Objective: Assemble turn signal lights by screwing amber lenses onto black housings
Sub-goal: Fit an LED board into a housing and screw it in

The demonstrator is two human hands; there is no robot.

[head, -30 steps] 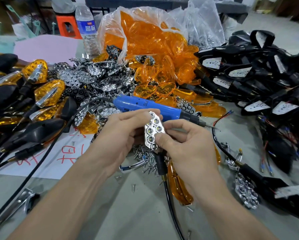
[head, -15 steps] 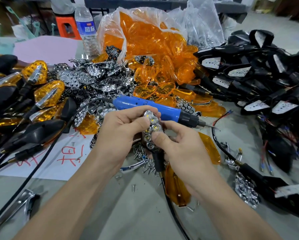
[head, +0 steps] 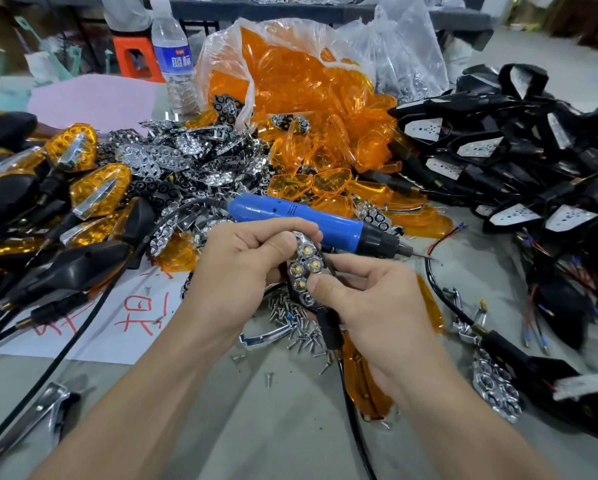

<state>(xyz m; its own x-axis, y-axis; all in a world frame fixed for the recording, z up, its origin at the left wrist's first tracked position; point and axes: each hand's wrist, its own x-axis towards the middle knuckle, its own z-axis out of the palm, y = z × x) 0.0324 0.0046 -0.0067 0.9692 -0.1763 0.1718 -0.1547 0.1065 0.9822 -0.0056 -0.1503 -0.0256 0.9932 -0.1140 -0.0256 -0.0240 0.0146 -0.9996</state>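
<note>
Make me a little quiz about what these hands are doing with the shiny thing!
1. True or false: no hand grips the blue electric screwdriver.
2. What do the left hand and right hand hold between them? A hammer; B chrome reflector; C paintbrush.
3. Fill in: loose ___ lie heaped on the table under the hands.

Key: 1 true; 2 B; 3 screws.

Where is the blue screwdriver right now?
Head view, centre: the blue screwdriver lies just beyond the left hand and right hand, which hold a light unit, bit pointing right, amber lens pile behind it.
</note>
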